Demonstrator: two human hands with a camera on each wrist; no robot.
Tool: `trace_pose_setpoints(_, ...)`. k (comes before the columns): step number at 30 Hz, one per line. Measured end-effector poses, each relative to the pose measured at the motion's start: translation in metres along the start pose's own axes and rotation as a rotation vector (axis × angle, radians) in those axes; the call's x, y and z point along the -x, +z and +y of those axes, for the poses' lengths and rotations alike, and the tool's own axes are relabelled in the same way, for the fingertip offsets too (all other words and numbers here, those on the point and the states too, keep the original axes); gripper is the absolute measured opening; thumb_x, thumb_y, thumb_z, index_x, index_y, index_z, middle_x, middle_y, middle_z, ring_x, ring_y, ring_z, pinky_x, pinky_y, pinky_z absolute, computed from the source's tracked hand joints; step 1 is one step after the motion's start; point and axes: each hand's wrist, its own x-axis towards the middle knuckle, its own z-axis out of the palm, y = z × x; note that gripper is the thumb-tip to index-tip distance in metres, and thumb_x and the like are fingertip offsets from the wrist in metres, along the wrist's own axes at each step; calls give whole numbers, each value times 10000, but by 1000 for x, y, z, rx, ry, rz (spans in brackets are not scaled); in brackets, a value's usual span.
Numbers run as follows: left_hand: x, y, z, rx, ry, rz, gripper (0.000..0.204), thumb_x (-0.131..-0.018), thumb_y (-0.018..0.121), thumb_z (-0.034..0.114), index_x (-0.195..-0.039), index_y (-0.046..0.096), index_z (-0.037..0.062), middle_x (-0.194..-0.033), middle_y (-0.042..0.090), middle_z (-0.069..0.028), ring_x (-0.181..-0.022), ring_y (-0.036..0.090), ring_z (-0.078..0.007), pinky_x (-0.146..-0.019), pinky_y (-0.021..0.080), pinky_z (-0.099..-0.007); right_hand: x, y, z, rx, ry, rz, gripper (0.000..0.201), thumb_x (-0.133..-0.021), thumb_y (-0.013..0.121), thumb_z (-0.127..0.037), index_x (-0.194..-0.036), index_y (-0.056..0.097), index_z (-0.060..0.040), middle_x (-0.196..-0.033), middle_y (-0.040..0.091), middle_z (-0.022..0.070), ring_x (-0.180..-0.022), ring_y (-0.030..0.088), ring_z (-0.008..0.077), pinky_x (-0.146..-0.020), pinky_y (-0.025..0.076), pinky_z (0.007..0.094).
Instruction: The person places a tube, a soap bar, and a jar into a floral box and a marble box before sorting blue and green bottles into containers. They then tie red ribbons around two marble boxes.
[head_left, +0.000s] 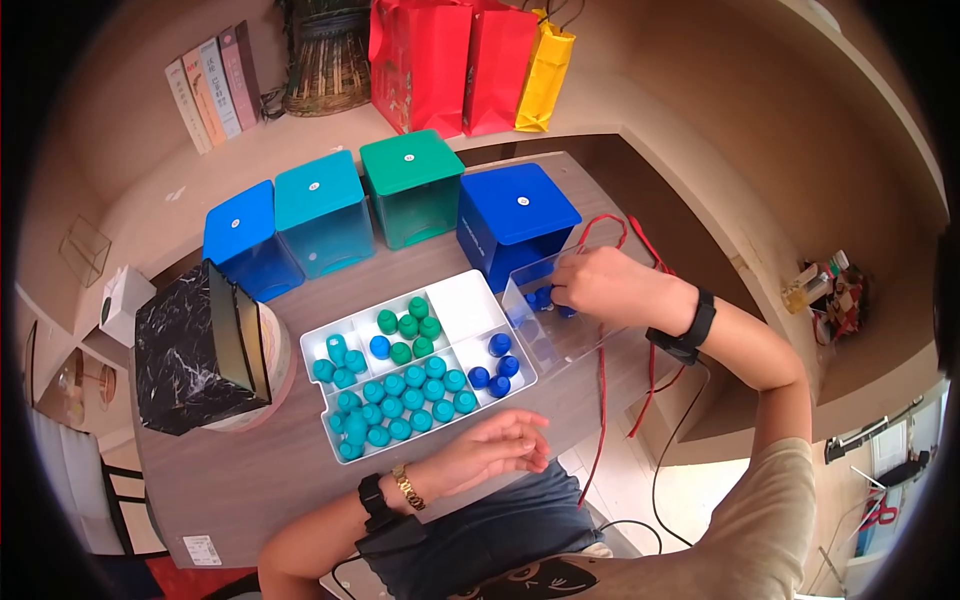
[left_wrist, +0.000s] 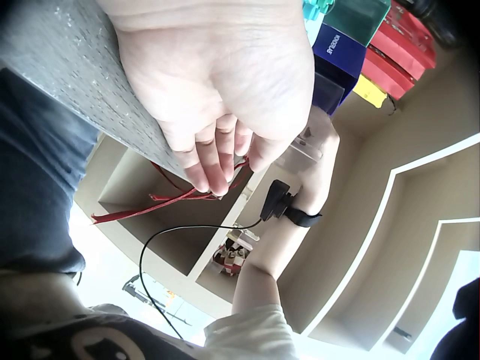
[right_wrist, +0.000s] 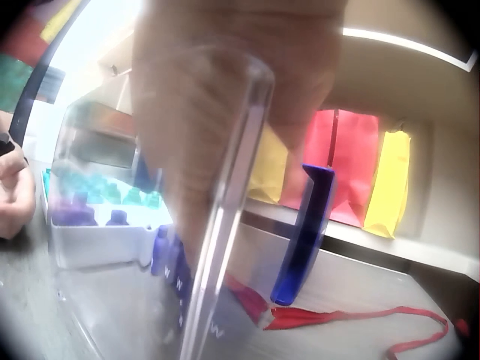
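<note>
My right hand [head_left: 605, 285] reaches into a clear plastic box [head_left: 575, 350], its bent fingers among several dark blue bottles [head_left: 543, 297] at the bottom. In the right wrist view the hand is blurred behind the box wall [right_wrist: 240, 165], and I cannot tell whether it grips a bottle. My left hand [head_left: 485, 450], palm up with relaxed fingers, hovers beside the front of a white divided tray [head_left: 468, 308]. Teal bottles [head_left: 412, 398], green bottles [head_left: 408, 326], a lighter blue bottle [head_left: 379, 347] and dark blue bottles [head_left: 500, 345] stand in the tray's compartments.
Behind the tray stand tinted bins with blue [head_left: 238, 222], teal [head_left: 316, 187], green [head_left: 411, 160] and dark blue [head_left: 520, 203] lids. A black marbled box [head_left: 185, 350] is at the left. Red ribbon [head_left: 603, 390] hangs over the table's right edge, near a wrist camera cable [head_left: 655, 480].
</note>
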Motion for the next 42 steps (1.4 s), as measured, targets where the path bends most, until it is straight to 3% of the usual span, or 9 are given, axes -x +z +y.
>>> trace_pose_setpoints(3,-1,-1,-2,22,28,10,499,-1063,503,96,-1511,295,29,-1224,591,-171,-1180,596,-264,-1061,479,-444,-4,-27,-6,-77,72,73,135,-699,706,-67,-815,645,-39,-842,625,84,-850,654,267,-716,549,378)
trace_pose_setpoints(8,0,1,-4,55,55,26,573,-1057,509,88,-1552,221,64,-1217,589,-182,-1183,591,-282,-1063,471,-464,-25,-59,-34,-159,-32,260,125,-707,696,-97,-808,636,-53,-807,614,52,-846,644,245,-726,524,373)
trace_pose_setpoints(12,0,0,-5,48,48,29,565,-1054,516,85,-1547,243,57,-1221,588,-177,-1182,592,-276,-1063,473,-461,-55,-46,-50,-10,-244,189,70,-743,670,-127,-786,663,-72,-762,618,35,-813,638,224,-877,473,366)
trace_pose_setpoints(18,-1,-3,-4,-3,42,-10,486,-1061,504,105,-1508,328,34,-1221,595,-166,-1174,600,-251,-1069,478,-452,-82,-7,-55,190,-293,-50,38,-689,706,-137,-661,696,-114,-646,673,41,-677,673,224,-789,452,326)
trace_pose_setpoints(21,-2,-5,-4,-16,46,-22,456,-1069,491,123,-1493,352,31,-1218,600,-161,-1161,605,-241,-1075,480,-446,-86,-1,-59,181,-268,-88,79,-632,744,-133,-656,670,-119,-597,632,33,-724,671,215,-783,457,330)
trace_pose_setpoints(24,-2,-6,-6,-5,37,-30,462,-1064,508,121,-1491,356,30,-1217,601,-155,-1155,606,-239,-1073,482,-439,-87,-11,-60,209,-290,-146,38,-705,713,-133,-718,724,-99,-672,690,77,-682,698,245,-734,482,344)
trace_pose_setpoints(28,-2,-7,-7,3,46,-29,468,-1056,531,115,-1486,365,30,-1216,603,-143,-1153,605,-236,-1073,486,-431,-75,-41,-48,-7,-175,139,102,-728,693,-96,-821,710,-59,-720,689,120,-720,703,316,-663,542,397)
trace_pose_setpoints(33,-2,-4,-4,-7,42,-7,459,-1054,535,112,-1476,379,21,-1214,603,-140,-1154,602,-234,-1074,487,-432,-33,-102,-34,-310,138,156,148,-782,720,-7,-924,680,-20,-898,666,121,-878,669,331,-735,537,420)
trace_pose_setpoints(42,-1,-1,-2,-38,19,30,428,-1055,528,110,-1453,392,32,-1205,600,-144,-1135,616,-229,-1055,498,-413,-9,-21,-9,-383,141,-97,145,-785,685,26,-930,685,20,-906,668,160,-850,684,338,-736,548,422)
